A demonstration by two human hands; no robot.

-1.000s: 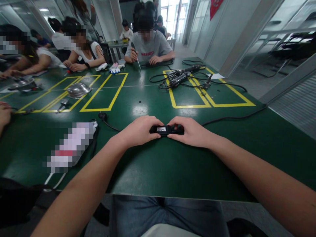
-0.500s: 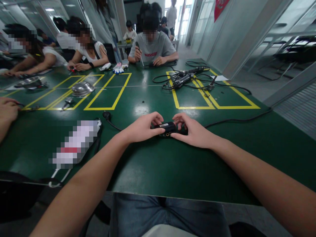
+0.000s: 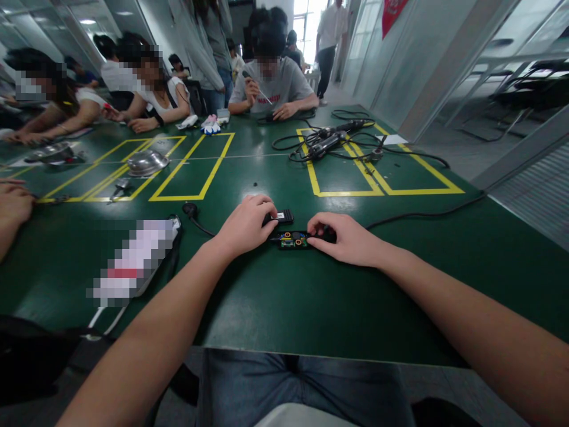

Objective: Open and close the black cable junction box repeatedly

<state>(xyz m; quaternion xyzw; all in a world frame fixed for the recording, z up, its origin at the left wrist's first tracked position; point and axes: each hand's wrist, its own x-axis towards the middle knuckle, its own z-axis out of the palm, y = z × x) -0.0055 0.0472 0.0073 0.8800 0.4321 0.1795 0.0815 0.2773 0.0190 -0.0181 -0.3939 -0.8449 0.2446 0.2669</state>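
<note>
In front of me lies an opened black power adapter case (image 3: 293,242), its circuit board and copper-coloured rings showing. My right hand (image 3: 344,237) has its fingers closed around the right end of that case, where a black cable leads off. Just beyond the case is the black adapter cover (image 3: 287,217) with a white label. Thumb and fingers of my left hand (image 3: 249,225) pinch the cover's left end. Cover and case are apart. A black plug (image 3: 189,209) on a cord rests left of my left hand.
A pouch-like item (image 3: 137,255), blurred out, lies at left with white straps. Farther off are a metal bowl (image 3: 147,162), a heap of black corded tools (image 3: 329,142) and yellow tape rectangles. A co-worker's hand (image 3: 15,201) is at the left edge; another person sits opposite with a screwdriver (image 3: 260,89).
My left hand has lifted the cover off the case and moved it away to the far left side, baring the circuit board. My right hand stays at the case's right end.
</note>
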